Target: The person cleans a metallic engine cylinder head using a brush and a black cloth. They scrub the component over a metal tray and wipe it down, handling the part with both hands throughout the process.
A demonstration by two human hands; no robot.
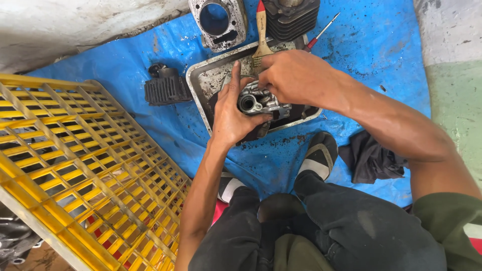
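Left hand (232,116): it is cupping the grey cast-metal engine part with a round port (258,102) from the near side, fingers curled round its lower edge, forefinger stretching up along its left side, thumb pressing under the port.
Right hand (293,76): it is closing over the top of the same metal part, fingers bent down and gripping near the bristle end of the wooden-handled paintbrush with a red tip (261,30); whether they are pinching the brush I cannot tell.
Engine part: it is being held just above the shallow, grimy rectangular metal tray (201,83), between both hands.
Tray: it is sitting on the blue plastic tarp (374,47), dark liquid pooling in it.
Behind the tray: a grey cylinder block with a round bore (217,22) and a black finned cylinder (291,17) are standing side by side; a red-handled screwdriver (320,33) is lying to their right.
Left of the tray: a small black finned block (166,88) is resting on the tarp.
Far left: a yellow plastic lattice crate (85,165) is lying flat.
Right: a dark crumpled rag (371,158) is lying near the person's shoe.
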